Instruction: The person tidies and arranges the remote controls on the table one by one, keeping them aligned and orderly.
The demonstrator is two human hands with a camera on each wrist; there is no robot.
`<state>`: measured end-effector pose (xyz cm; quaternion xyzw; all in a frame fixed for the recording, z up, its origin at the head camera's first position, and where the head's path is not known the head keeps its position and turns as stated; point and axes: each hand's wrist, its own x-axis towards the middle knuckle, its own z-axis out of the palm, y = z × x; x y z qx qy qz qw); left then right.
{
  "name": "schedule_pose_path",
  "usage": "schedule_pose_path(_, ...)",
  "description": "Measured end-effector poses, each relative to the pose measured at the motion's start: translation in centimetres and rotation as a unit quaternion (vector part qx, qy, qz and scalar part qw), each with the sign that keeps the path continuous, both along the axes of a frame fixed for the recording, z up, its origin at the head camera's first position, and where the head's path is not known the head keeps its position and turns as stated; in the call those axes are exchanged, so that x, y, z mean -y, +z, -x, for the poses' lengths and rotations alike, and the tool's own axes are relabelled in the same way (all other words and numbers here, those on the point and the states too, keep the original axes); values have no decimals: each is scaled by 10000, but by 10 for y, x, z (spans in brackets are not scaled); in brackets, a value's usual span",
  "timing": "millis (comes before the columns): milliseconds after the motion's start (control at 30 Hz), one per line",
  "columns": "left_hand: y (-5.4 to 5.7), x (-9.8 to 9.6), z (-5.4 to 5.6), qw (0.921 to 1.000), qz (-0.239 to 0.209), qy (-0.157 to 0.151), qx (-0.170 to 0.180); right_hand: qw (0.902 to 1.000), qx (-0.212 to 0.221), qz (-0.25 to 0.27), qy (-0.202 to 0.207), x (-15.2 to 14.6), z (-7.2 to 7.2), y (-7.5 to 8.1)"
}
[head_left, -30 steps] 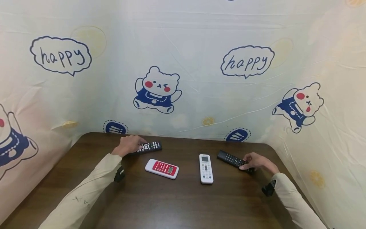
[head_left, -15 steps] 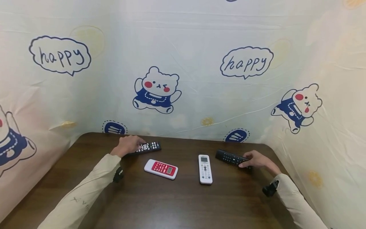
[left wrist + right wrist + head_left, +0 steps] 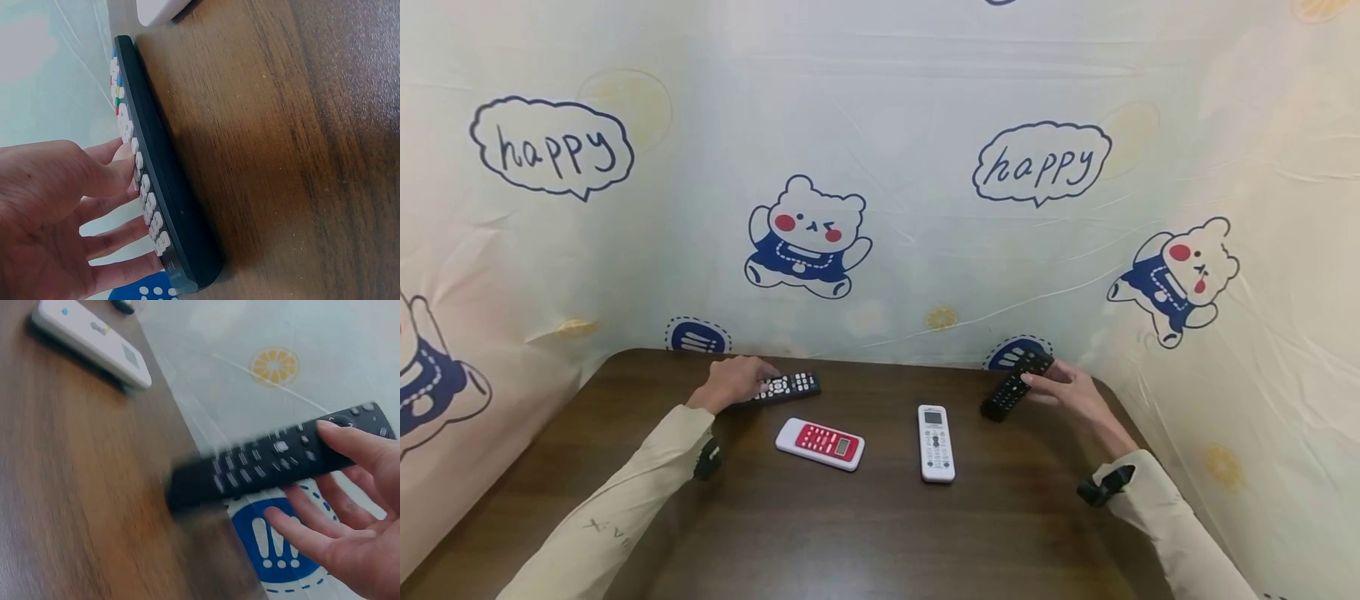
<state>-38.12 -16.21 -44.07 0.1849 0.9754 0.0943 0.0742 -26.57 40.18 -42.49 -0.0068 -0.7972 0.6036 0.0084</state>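
At the back left of the table, my left hand (image 3: 733, 384) holds a black remote control with white buttons (image 3: 791, 386). In the left wrist view the thumb lies on its button face and the fingers reach its far edge; the remote is close to the wood. To the right, my right hand (image 3: 1073, 400) pinches another black remote control (image 3: 1009, 392) near one end, thumb on top. This remote is tilted, its held end raised; the right wrist view shows its other end (image 3: 190, 484) blurred, so contact with the table cannot be told.
A white remote with a red button panel (image 3: 820, 444) lies front-left on the brown table (image 3: 850, 533). A white remote with a small screen (image 3: 936, 444) lies lengthwise right of centre. A printed curtain (image 3: 910, 167) hangs along the back and sides.
The right hand has lifted its end of the black remote and swung it up toward the curtain; earlier the remote lay low on the table. The left hand keeps its place.
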Motion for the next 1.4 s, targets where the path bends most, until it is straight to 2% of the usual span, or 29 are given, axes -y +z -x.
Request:
schedule_pose_path(133,-1,1,-1,10000,-11,-33,-43,9987,141,-107,-470,5,-1,3)
schedule_pose_path(300,0,0,-1,10000,9,-29,-16,9977,135,-69,-657,8,-1,6)
schedule_pose_path(900,1,2,-2,9999,-112,-55,-20,9960,397,-657,-457,22,-6,19)
schedule_pose_path(1167,1,1,-2,10000,-17,-21,-46,9963,388,-545,-542,29,-9,17)
schedule_pose_path(1400,0,0,-2,9999,42,-41,-81,9964,521,-530,-410,43,-15,15)
